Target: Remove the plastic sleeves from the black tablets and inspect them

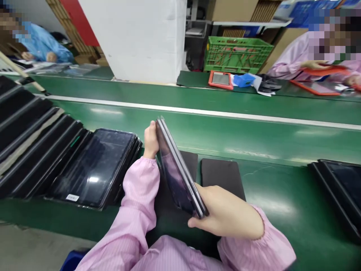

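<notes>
Two thin tablets [176,171] are held together on edge, tilted, above the green bench. Their grey metal sides and small speaker holes face up, and one dark glossy screen faces left. At the far end my left hand [151,141] is closed on them, thumb up; its other fingers are mostly hidden. My right hand [225,210] grips the near end, thumb on the near side and fingers behind. Beneath and beyond them lie a flat black panel [221,173] and a second dark panel [191,162], partly covered by the tablets.
To the left, a screen-up tablet [96,165] with a white label tops a pile beside leaning black cases [42,154]. More dark tablets [344,184] lie at right. Across the green bench [270,143] are a green crate [237,54], an orange-framed device [221,79] and two people.
</notes>
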`<state>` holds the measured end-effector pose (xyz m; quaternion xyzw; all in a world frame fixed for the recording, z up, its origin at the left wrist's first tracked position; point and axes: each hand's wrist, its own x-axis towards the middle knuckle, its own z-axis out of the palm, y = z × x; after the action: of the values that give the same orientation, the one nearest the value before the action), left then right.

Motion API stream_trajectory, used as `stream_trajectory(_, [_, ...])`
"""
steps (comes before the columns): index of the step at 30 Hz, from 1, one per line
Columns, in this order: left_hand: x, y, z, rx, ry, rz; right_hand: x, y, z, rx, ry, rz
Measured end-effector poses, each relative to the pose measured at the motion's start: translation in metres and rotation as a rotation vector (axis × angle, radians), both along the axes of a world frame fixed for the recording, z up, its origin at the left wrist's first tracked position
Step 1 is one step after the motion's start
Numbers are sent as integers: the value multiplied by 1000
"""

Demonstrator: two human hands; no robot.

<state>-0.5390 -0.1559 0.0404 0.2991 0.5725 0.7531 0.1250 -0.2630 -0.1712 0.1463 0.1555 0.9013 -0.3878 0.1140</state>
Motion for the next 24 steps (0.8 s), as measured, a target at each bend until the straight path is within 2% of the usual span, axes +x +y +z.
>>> stream_trajectory(4, [-4, 6, -17, 3, 22, -63, -11, 16, -8, -125, -41, 60])
stream_trajectory(7, [-4, 8, -20, 38, 18, -95, -11, 20, -10, -214, -23, 101])
stream_trajectory(13, [4, 4, -7, 34, 98, -86, -4, 25, -8, -253, 17, 115])
stream_trajectory(18, [17, 4, 7, 29, 165, -38, 0, 32, -1, -264, 18, 68])
stream_trajectory(24, [27, 4, 14, 2, 161, -63, 3, 33, -1, -262, 22, 36])
